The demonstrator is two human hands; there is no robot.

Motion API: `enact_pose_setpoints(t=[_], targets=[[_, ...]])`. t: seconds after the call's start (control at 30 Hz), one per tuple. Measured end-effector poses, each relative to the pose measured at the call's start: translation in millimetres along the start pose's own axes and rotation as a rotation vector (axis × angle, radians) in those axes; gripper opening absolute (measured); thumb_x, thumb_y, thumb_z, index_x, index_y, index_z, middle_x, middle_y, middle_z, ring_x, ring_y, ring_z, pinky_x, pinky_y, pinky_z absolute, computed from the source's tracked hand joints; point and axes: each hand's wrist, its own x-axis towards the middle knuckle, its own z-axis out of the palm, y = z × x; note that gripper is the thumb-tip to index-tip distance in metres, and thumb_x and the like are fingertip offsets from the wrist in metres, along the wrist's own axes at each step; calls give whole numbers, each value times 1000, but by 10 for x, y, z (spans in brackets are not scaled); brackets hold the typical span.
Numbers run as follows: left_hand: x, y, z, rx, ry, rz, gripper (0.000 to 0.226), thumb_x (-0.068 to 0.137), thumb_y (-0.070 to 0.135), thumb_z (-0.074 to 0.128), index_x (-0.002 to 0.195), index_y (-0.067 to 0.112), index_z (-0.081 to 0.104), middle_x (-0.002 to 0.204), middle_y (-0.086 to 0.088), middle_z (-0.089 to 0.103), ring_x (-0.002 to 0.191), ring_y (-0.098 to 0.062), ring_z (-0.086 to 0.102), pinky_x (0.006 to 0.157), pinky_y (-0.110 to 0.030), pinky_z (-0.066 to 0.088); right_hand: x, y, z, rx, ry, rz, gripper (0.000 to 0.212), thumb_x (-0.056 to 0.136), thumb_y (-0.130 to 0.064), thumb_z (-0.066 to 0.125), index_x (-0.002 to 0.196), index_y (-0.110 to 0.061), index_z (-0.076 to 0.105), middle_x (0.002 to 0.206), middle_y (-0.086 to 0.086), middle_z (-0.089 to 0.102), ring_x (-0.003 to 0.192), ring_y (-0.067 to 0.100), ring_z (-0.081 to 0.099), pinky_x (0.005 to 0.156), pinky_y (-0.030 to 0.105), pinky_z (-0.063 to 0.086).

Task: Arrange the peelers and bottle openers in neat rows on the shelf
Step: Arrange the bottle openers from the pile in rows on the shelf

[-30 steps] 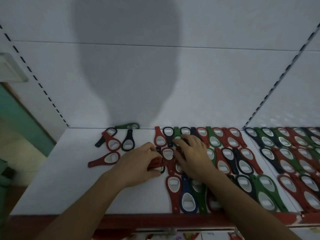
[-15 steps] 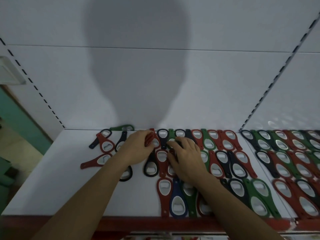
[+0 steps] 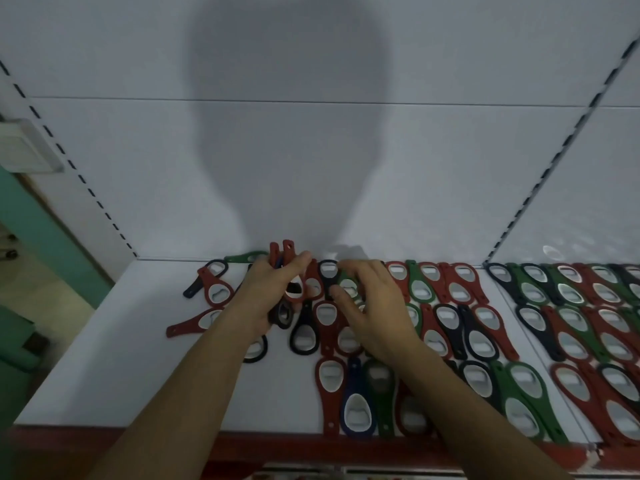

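Note:
My left hand (image 3: 268, 294) grips a bundle of bottle openers (image 3: 284, 252), red handles sticking up at the back of the white shelf (image 3: 104, 368). My right hand (image 3: 372, 308) lies just to its right, fingers spread and curved down onto a green opener (image 3: 347, 285) in the back row. Rows of red, green and black openers (image 3: 453, 320) run rightward from the hands, overlapping. A black opener (image 3: 304, 332) lies between my wrists. What sits under my right palm is hidden.
Loose openers lie scattered at the left: a red one (image 3: 214, 289), another red one (image 3: 194, 323), a green one (image 3: 244, 257) against the back wall. A second shelf bay (image 3: 571, 306) at the right is filled with openers. The shelf has a red front lip (image 3: 242, 448).
My left hand lifted its bundle of openers up and back toward the wall. My right hand slid from the middle row to the back row.

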Motion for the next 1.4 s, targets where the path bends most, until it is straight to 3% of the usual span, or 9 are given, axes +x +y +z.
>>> enact_pose_setpoints(t=[0.17, 0.3, 0.4, 0.5, 0.63, 0.9, 1.03, 1.23, 1.4], targets=[[-227, -77, 95, -215, 77, 9, 22, 87, 33, 80, 100, 14, 78, 96, -12, 79, 87, -28, 78, 65, -34, 61, 78, -293, 54, 470, -233, 160, 48, 83, -37, 81, 127, -27, 64, 93, -9, 74, 82, 11, 72, 75, 30, 62], [-401, -57, -9, -61, 78, 98, 27, 76, 52, 82, 73, 27, 77, 69, -1, 72, 55, -11, 66, 47, -23, 50, 36, -335, 158, 617, -244, 120, 16, 91, -11, 73, 106, -13, 72, 93, -1, 77, 85, 18, 74, 79, 35, 62], [-528, -41, -266, 60, 9, 163, 47, 65, 74, 79, 74, 29, 70, 63, -1, 57, 50, -11, 51, 43, -25, 43, -19, -331, 162, 576, -232, 82, 9, 89, -9, 75, 94, -16, 74, 91, -2, 77, 86, 16, 75, 79, 34, 62], [-637, -54, -470, 239, -73, 215, 21, 84, 52, 76, 84, 31, 72, 65, 7, 58, 52, -7, 50, 45, -24, 41, -125, -339, 162, 418, -220, 18, 13, 84, -7, 80, 91, -18, 77, 88, -7, 77, 82, 10, 74, 76, 34, 62], [-732, -159, -565, 449, -53, 290, 19, 91, 26, 76, 80, 40, 70, 64, 18, 62, 56, 3, 57, 50, -15, 46, -323, -371, 127, 464, -319, 34, 12, 85, -16, 80, 95, -14, 74, 84, -4, 77, 75, 13, 74, 71, 32, 62], [-797, -170, -543, 670, -238, 114, 16, 93, 24, 72, 86, 9, 69, 61, 1, 58, 53, -11, 51, 49, -23, 43, -507, -340, -42, 195, -499, -9, 27, 85, -55, 72, 98, -31, 73, 89, -16, 73, 80, 1, 69, 72, 29, 60], [-823, -198, -479, 817, -388, -46, 22, 94, 23, 70, 77, 10, 67, 54, 7, 57, 48, -9, 50, 48, -28, 43, -448, -238, -160, 210, -301, 133, 51, 89, -77, 39, 95, -35, 67, 90, -10, 70, 83, 6, 67, 77, 37, 60], [-830, -393, -330, 1068, -186, 105, 23, 90, 28, 68, 82, 7, 68, 76, -7, 69, 70, -20, 67, 68, -40, 55, -389, -111, -2, 29, -78, 162, 8, 101, -41, 47, 100, -44, 55, 94, -18, 62, 88, 2, 62, 76, 32, 60], [-932, -432, -395, 1043, -156, 303, 22, 86, 43, 76, 90, 23, 68, 78, 7, 66, 73, -7, 62, 66, -31, 53, -449, 8, 89, -80, -38, 156, 18, 101, -35, 53, 114, -27, 63, 109, -9, 59, 101, 11, 53, 88, 40, 53]])
